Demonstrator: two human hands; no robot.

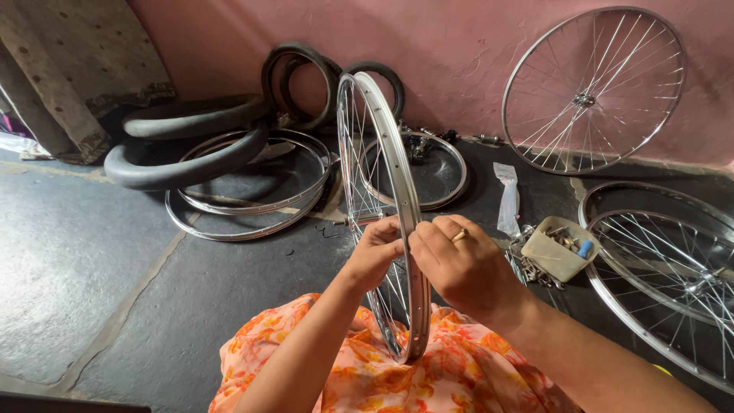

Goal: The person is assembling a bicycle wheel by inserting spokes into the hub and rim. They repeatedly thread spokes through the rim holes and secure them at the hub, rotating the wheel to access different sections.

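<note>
Spoked bicycle wheel (380,206) stands upright on its edge in the head view, its lower part resting against the person's orange flowered lap (451,367), its chrome rim turned edge-on to the camera so the row of spoke holes shows. Both hands meet at the rim about halfway up. The left hand (375,252) has its grip closed on the rim from the spoke side, fingers curled in among the spokes. The right hand (462,264), with a ring on one finger, pinches at the rim's outer face; whether something small sits between its fingertips cannot be told.

By the look of it, the work in hand is fitting or tightening a spoke at one rim hole. The next move would call for a steady rim under the left hand and a fine turn from the right fingertips, then a shift along to the neighbouring hole.

Just beside the right forearm, on the dark stone floor (69,260), a small beige tray (556,251) holds loose metal parts, with more scattered near it. Bare rims (252,199) and black tyres (187,141) lie piled towards the pink wall (459,46); one finished wheel (595,90) leans on that wall, another wheel (673,268) lies flat at the right
</note>
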